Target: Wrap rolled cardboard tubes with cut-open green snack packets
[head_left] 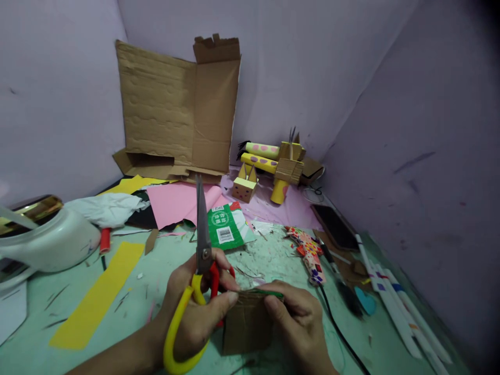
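Note:
Close to me, a small piece of folded brown cardboard (247, 325) is pinched between my two hands, with a green strip (269, 293) along its top edge. My left hand (197, 312) is closed, its thumb and fingers gripping the cardboard's left corner. The same hand also keeps hold of a pair of scissors (203, 245), blades together and pointing up, with yellow and red handles. My right hand (299, 317) is closed on the cardboard's upper right corner, thumb in front. Part of the cardboard's back side is hidden.
A glue gun (310, 252) with a black cord lies right, near markers (398, 307) and a phone (336, 226). Left are a yellow paper strip (99, 297) and a white pot (66, 239). Behind stand a cardboard box (156, 104), pink paper (175, 203) and giraffe-like paper models (289, 169).

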Demonstrator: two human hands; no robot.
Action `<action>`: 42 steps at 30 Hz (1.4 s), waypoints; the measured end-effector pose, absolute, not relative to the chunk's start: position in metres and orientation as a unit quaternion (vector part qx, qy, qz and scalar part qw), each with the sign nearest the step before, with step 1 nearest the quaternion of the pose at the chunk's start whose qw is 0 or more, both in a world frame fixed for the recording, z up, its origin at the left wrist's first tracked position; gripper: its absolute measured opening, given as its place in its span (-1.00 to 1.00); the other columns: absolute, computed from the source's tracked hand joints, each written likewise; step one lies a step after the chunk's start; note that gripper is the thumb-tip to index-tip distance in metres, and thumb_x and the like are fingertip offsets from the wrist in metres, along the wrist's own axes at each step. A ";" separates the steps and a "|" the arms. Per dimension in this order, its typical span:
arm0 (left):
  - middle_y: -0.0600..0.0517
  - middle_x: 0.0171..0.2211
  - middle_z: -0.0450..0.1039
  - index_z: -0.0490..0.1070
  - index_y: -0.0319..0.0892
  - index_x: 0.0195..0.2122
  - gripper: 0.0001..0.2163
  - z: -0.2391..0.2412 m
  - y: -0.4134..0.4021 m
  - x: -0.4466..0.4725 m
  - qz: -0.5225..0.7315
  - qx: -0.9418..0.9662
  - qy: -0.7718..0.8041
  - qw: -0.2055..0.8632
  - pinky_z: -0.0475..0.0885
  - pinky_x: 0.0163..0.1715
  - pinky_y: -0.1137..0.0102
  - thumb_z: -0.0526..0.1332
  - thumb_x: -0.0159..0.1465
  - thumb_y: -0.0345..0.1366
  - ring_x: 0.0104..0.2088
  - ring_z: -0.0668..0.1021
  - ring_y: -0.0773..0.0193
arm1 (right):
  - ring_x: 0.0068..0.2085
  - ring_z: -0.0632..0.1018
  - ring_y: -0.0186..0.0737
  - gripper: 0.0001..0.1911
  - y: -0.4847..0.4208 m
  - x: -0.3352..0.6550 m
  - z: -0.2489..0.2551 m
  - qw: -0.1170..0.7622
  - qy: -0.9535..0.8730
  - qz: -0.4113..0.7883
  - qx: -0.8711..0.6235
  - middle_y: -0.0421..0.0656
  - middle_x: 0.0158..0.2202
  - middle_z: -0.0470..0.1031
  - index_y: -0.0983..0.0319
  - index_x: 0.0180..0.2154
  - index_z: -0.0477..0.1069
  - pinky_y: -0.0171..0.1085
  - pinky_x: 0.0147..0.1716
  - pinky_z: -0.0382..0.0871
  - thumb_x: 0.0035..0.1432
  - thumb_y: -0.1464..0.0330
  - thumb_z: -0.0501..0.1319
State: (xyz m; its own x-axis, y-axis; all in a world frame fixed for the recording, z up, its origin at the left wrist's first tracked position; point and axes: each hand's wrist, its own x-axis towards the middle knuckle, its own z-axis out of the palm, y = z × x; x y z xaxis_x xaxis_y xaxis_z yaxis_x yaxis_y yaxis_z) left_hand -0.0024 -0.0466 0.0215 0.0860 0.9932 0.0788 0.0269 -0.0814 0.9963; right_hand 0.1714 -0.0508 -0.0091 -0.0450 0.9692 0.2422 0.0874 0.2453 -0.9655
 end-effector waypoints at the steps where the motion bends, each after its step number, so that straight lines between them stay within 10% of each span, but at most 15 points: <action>1: 0.17 -0.53 0.43 0.18 -0.09 -0.32 -0.76 0.020 -0.048 -0.001 0.492 0.549 0.452 0.503 0.40 -0.65 0.49 0.21 0.01 -0.42 -0.57 0.46 0.36 | -0.56 0.45 -0.23 -0.78 -0.051 0.172 -0.008 0.529 -0.589 0.407 -0.455 -0.17 -0.62 0.50 0.16 -0.49 0.58 -0.31 -0.58 0.26 0.04 0.24 0.20; 10: 0.16 -0.51 0.41 0.18 -0.11 -0.26 -0.74 0.018 -0.044 -0.001 0.503 0.552 0.469 0.472 0.41 -0.58 0.47 0.23 0.06 -0.36 -0.54 0.46 0.36 | -0.50 0.47 -0.26 -0.67 -0.051 0.162 -0.018 0.475 -0.430 0.642 -0.421 -0.18 -0.53 0.51 0.26 -0.41 0.49 -0.33 -0.52 0.31 -0.20 0.17 0.39; 25: 0.11 -0.51 0.41 0.26 -0.13 -0.24 -0.89 0.012 -0.020 -0.035 0.403 0.735 0.540 0.077 0.36 -0.56 0.46 0.09 0.23 -0.28 -0.57 0.47 0.32 | -0.42 0.60 -0.21 -0.89 -0.044 0.177 -0.007 0.552 -0.614 0.438 -0.355 -0.18 -0.44 0.62 0.09 -0.38 0.58 -0.33 -0.43 0.46 0.05 0.29 0.26; 33: 0.02 -0.46 0.46 0.31 -0.16 -0.19 -0.81 0.005 -0.010 -0.049 0.330 0.717 0.613 -0.016 0.36 -0.48 0.41 0.06 0.23 -0.21 -0.47 0.52 0.19 | -0.32 0.62 -0.15 -0.85 -0.036 0.178 -0.017 0.603 -0.678 0.317 -0.275 -0.21 -0.34 0.62 -0.01 -0.27 0.54 0.08 0.02 0.29 0.06 0.20 0.26; 42: 0.00 -0.54 0.41 0.32 -0.18 -0.07 -0.69 0.033 -0.005 -0.074 0.091 0.617 0.774 -0.113 0.18 -0.62 0.37 -0.05 0.26 -0.19 -0.53 0.52 0.03 | -0.32 0.61 -0.12 -0.81 -0.039 0.180 -0.016 0.584 -0.510 0.517 -0.361 -0.13 -0.39 0.63 0.16 -0.39 0.57 -0.18 -0.23 0.46 -0.15 0.28 0.40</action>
State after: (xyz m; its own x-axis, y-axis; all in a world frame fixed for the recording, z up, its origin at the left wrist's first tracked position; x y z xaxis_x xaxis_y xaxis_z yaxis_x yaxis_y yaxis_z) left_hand -0.0745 -0.0051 0.0331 -0.2136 0.9337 0.2873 0.9749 0.2228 0.0008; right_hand 0.1799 -0.0387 -0.0159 -0.0567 0.9732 0.2230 -0.2364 0.2040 -0.9500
